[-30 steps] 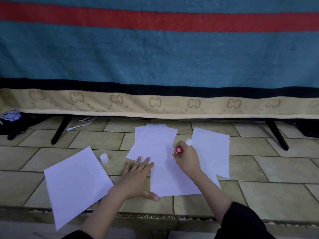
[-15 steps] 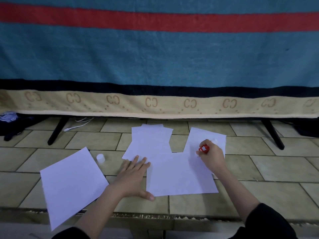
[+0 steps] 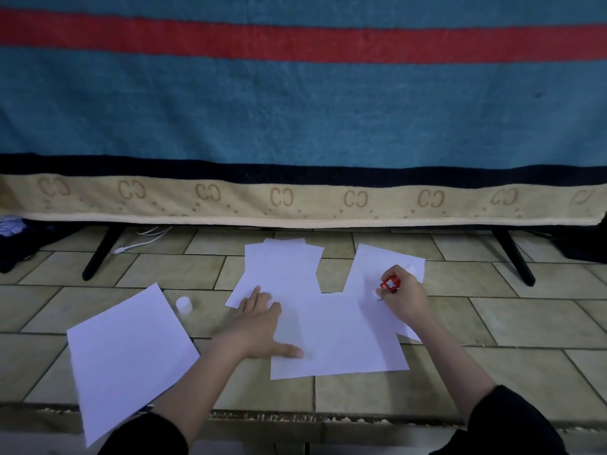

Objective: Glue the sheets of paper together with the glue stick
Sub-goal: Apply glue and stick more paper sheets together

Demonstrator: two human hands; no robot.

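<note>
Several white paper sheets lie on the tiled floor. The nearest middle sheet [image 3: 341, 336] overlaps a far stack [image 3: 282, 267] and a right sheet [image 3: 371, 267]. My left hand [image 3: 259, 326] presses flat on the middle sheet's left edge, fingers straight. My right hand [image 3: 405, 298] grips the red glue stick [image 3: 391, 284], its tip down on the right sheet. The glue stick's white cap [image 3: 184, 304] stands on the floor left of the sheets.
Another white sheet [image 3: 128, 356] lies apart at the left. A blanket-covered frame [image 3: 295, 205] on black legs [image 3: 101, 254] spans the back. A white cable [image 3: 144, 241] and dark clothes [image 3: 13, 244] lie beneath it at the left.
My right hand has carried the glue stick rightward from the middle sheet's top edge onto the right sheet. My left hand has stayed pressed on the paper.
</note>
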